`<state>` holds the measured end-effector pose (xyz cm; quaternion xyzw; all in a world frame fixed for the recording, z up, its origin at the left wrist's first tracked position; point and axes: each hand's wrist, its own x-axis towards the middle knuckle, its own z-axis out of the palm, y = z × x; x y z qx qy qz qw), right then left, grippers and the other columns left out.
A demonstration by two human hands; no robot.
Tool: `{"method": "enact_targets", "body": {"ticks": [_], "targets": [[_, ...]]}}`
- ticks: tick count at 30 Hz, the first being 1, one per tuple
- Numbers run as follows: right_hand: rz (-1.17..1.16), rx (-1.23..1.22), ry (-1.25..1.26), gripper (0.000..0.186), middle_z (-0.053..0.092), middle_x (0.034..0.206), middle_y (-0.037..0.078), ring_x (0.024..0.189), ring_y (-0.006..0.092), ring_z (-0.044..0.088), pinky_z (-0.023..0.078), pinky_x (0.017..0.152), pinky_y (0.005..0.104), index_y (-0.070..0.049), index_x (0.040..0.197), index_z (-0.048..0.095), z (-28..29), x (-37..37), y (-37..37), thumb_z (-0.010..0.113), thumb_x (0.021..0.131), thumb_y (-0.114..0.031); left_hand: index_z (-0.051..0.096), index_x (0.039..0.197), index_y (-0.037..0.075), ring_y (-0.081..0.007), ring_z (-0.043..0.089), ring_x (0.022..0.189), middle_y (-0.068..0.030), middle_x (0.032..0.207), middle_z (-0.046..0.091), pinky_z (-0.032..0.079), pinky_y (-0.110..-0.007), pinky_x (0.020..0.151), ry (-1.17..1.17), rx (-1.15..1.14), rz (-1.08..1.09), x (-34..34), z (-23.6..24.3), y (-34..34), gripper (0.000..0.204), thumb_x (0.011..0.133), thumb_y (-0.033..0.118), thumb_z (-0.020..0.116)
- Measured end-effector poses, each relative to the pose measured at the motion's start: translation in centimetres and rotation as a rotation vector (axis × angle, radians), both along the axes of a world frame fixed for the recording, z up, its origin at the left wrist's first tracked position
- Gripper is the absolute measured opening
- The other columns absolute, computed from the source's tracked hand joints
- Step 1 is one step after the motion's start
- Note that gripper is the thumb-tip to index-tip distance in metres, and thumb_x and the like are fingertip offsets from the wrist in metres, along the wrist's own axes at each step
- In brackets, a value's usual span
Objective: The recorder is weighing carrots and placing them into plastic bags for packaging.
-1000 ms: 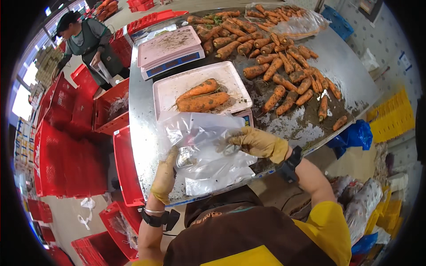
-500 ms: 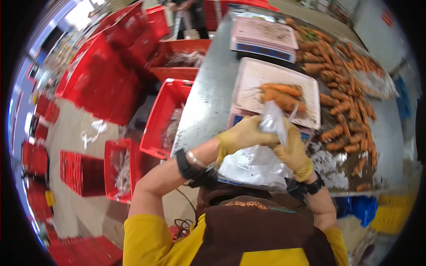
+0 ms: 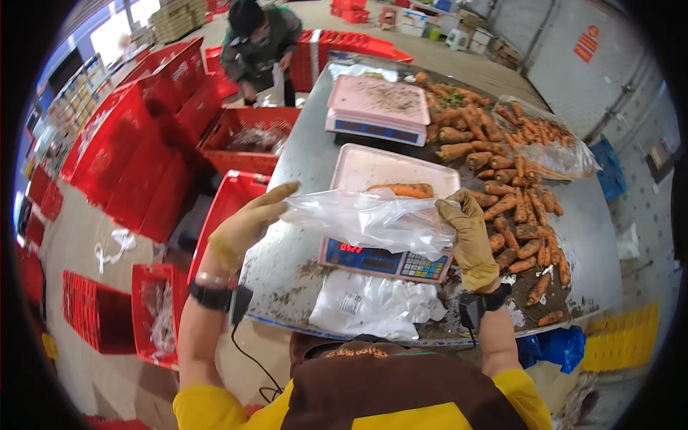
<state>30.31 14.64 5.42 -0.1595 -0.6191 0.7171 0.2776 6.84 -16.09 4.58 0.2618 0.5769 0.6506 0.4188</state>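
Note:
A clear plastic bag [image 3: 373,218] is stretched sideways between my gloved hands, over a pink-topped weighing scale [image 3: 351,168]. My left hand [image 3: 247,226] grips the bag's left end, fingers pointing right. At the other end my right hand [image 3: 469,244] pinches the bag's edge. An orange carrot [image 3: 412,190] lies on the scale's tray behind the bag, which hides part of the tray. The scale's front panel [image 3: 380,261] has a lit red display and a keypad. Between the scale and my body lies a stack of white plastic bags [image 3: 373,304].
Loose carrots [image 3: 519,186] pile along the table's right side. A second scale [image 3: 376,107] stands farther back. Red crates [image 3: 222,222] line the metal table's left edge, some holding bagged goods. Another person [image 3: 261,50] stands at the far left. A yellow crate [image 3: 620,337] is at lower right.
My hands have moved apart and the bag is now spread between them. My left hand has gone left. The view has shifted, bringing the other person further into sight.

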Motion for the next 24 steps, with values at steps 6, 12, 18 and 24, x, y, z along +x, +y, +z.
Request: {"method": "enact_targets", "body": {"ticks": [6,12,18,24], "targets": [[0.230,0.464,-0.066,0.023,0.059,0.086,0.000,0.080,0.0085,0.054,0.046,0.072,0.0258,-0.006,0.095,0.060,1.9,-1.1,-3.6,0.076,0.089,-0.021,0.026,0.155,0.009,-0.0267,0.035,0.144,-0.0125,0.160,0.028,0.011,-0.051,0.122,1.286,-0.033,0.183,9.5,3.6,8.5,0.086,0.080,0.007,0.068],[0.003,1.350,-0.361,0.031,0.062,0.095,0.006,0.090,0.0181,0.061,0.048,0.074,0.0352,-0.004,0.106,0.063,3.9,0.0,-3.9,0.076,0.078,-0.007,0.052,0.136,0.008,-0.0304,0.051,0.131,-0.0064,0.124,0.066,0.010,-0.062,0.119,1.753,-0.373,0.146,6.5,1.6,9.9,0.064,0.074,-0.002,0.061],[-0.370,1.207,-0.173,0.049,0.067,0.115,0.012,0.100,0.0241,0.067,0.051,0.088,0.0308,-0.002,0.128,0.060,0.8,1.9,3.6,0.064,0.080,0.001,0.051,0.138,0.006,-0.0303,0.063,0.115,-0.0130,0.124,0.065,0.040,-0.050,0.108,1.367,-0.470,0.282,2.7,2.3,10.9,0.068,0.072,-0.006,0.061],[-0.041,-0.320,0.083,0.029,0.070,0.111,0.009,0.099,0.0226,0.068,0.057,0.083,0.0359,-0.001,0.126,0.059,-1.4,-0.5,8.2,0.052,0.100,-0.011,0.056,0.127,-0.002,-0.0257,0.068,0.096,-0.0122,0.109,0.067,0.057,-0.042,0.088,-0.507,0.188,0.092,-2.4,-0.9,13.2,0.034,0.103,0.020,0.045]]}}
